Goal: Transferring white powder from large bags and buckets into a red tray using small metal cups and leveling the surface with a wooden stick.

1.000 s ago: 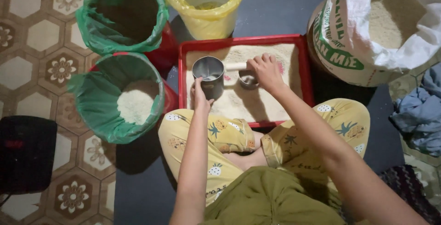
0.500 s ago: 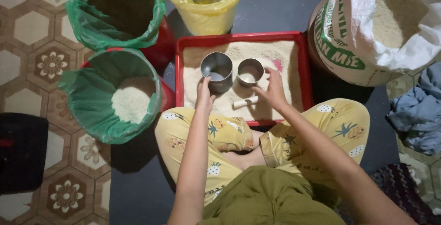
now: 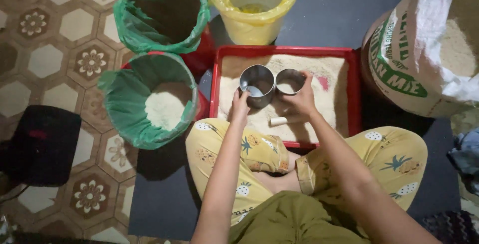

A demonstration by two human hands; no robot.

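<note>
Over tray [image 3: 353, 94], each hand's grip [image 3: 238, 108] on cup [image 3: 256, 83].

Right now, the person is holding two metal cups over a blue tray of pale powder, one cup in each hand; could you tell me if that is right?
Not quite: the tray is red, not blue, as the head view shows. The rest holds: the left hand grips the larger metal cup and the right hand the smaller metal cup, both over the pale powder in that tray.
</note>
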